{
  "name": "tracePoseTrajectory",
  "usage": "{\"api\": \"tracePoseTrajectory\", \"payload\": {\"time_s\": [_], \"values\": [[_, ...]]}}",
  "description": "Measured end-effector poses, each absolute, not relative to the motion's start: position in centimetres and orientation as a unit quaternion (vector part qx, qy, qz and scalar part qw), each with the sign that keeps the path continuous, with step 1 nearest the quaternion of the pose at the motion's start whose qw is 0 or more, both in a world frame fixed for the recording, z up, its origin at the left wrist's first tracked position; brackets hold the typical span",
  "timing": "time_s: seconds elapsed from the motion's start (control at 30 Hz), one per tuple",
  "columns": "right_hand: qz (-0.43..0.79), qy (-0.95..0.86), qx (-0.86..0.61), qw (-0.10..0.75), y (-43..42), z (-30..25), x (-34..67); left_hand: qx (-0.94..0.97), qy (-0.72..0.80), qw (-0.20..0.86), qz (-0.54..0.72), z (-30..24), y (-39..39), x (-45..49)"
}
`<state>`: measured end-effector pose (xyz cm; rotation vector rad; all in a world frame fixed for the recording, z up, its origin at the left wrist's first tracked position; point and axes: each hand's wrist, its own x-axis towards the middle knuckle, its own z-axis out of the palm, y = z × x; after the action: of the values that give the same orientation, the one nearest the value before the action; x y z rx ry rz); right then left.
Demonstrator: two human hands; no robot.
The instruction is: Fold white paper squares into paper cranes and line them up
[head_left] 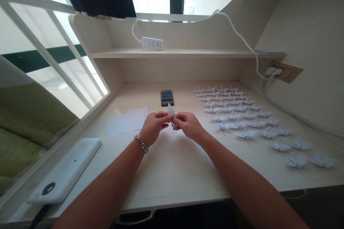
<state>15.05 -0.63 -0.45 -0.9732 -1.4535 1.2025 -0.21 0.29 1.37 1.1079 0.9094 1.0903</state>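
Both hands meet above the middle of the pale wooden desk (pixel 172 171). My left hand (pixel 153 126), with a ring and a chain bracelet, pinches a small folded piece of white paper (pixel 171 111). My right hand (pixel 188 125) pinches the same paper from the other side. The paper stands upright between the fingertips, partly folded. Several finished white paper cranes (pixel 236 114) lie in rows on the desk to the right of my hands.
Loose white paper sheets (pixel 128 121) lie left of my hands. A dark phone (pixel 167 98) rests behind them. A white flat device (pixel 64 171) sits at the front left. A power strip (pixel 152 43) is on the shelf; a cable runs to a wall socket (pixel 279 71).
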Motion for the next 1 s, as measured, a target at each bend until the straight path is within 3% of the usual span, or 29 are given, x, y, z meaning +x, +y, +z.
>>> {"api": "tracePoseTrajectory", "payload": {"time_s": [0.43,1.0], "values": [[0.52,-0.586,-0.404,0.472,-0.7,-0.4,15.1,0.513,0.384,0.636,0.43,1.3,0.3,-0.6],[0.572,-0.552,-0.41,0.447,-1.2,0.2,14.5,0.436,0.476,0.475,0.598,0.6,2.7,-1.6]]}}
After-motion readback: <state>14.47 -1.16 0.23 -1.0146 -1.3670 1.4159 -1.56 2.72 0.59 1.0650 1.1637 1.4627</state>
